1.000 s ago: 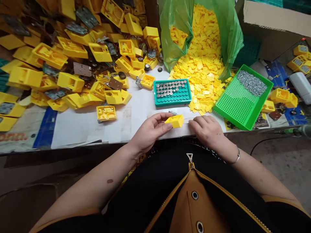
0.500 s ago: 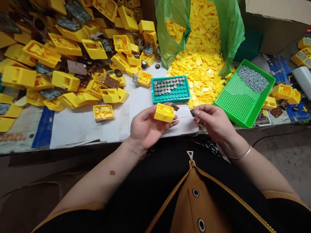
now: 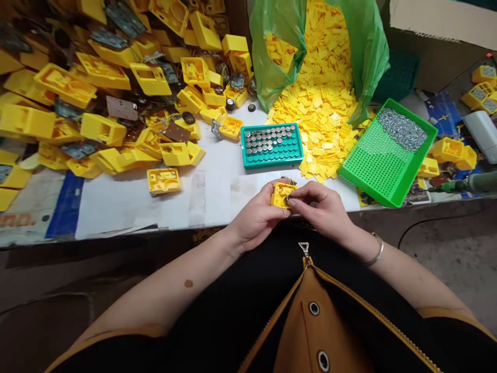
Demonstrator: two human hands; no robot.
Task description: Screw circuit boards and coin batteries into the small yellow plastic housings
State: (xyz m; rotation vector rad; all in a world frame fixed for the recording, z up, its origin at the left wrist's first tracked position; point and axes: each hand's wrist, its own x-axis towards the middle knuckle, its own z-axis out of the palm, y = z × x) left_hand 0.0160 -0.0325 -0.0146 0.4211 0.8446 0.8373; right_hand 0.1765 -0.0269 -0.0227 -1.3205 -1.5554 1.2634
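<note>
My left hand (image 3: 259,216) grips a small yellow plastic casing (image 3: 278,195) by its side, its hollow inner face turned up. Thin wires and a brown board edge show at the casing's far end. A small dark round part (image 3: 287,199) is pinched between thumb and forefinger of my right hand (image 3: 322,207), at the casing's open side; whether it is seated inside I cannot tell. Beyond my hands lies a teal tray (image 3: 272,161) with several rows of button cells. Another yellow casing (image 3: 163,180) rests on the white paper to the left.
Yellow casings with boards and wires (image 3: 103,129) pile up at left. A green bag (image 3: 272,62) spills small yellow pieces (image 3: 324,103). At right, a green basket (image 3: 388,194) holds metal screws (image 3: 402,129); near it lies a powered screwdriver (image 3: 481,182). A cardboard box (image 3: 442,20) stands behind.
My hands have come together nearer my body. The yellow casing has moved right and is turned, and my right hand has brought the dark round part to it. The screwdriver has come into view.
</note>
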